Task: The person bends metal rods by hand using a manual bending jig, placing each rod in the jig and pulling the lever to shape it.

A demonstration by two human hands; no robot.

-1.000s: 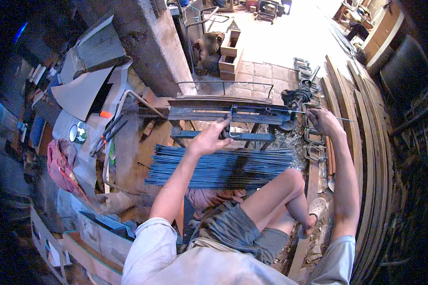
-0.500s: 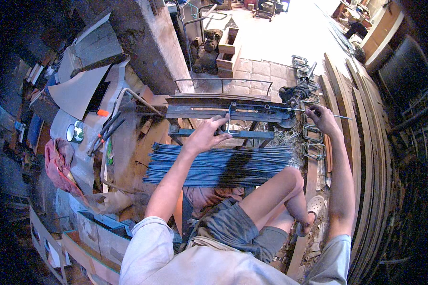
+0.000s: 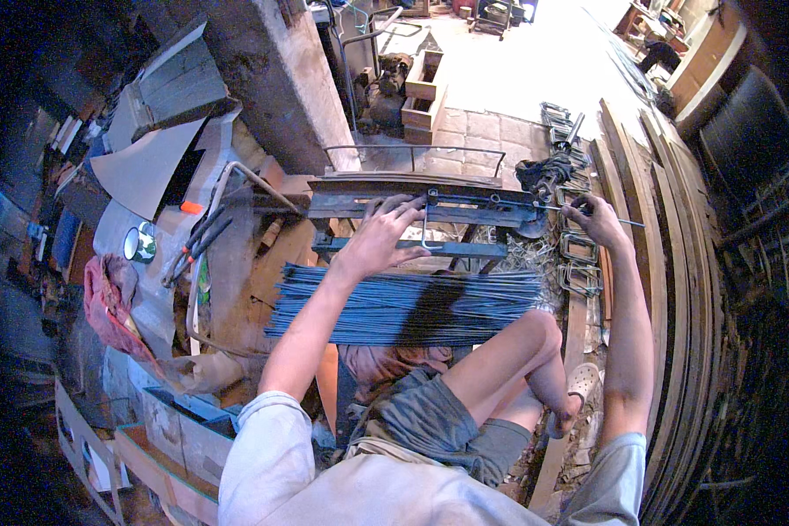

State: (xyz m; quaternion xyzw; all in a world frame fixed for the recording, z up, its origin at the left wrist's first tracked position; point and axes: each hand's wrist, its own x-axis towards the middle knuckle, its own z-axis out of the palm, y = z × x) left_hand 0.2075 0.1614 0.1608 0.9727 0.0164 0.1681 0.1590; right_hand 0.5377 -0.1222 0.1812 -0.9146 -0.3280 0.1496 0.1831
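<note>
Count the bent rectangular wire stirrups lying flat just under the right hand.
3 that can be told apart, stacked in a column: top, middle, bottom, all below the right hand. More stirrups lie heaped farther back, uncountable.

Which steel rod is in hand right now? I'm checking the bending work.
The single thin rod pinched in the right hand, sticking out sideways from the bending jig. The bundle of rods lies untouched across the lap.

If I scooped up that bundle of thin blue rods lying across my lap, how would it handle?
The bundle of blue rods is loose, with no tie visible, so rods would probably slide and roll apart. They look like thin metal: likely heavy together, sagging slightly at unsupported ends. The left hand rests beyond them.
</note>
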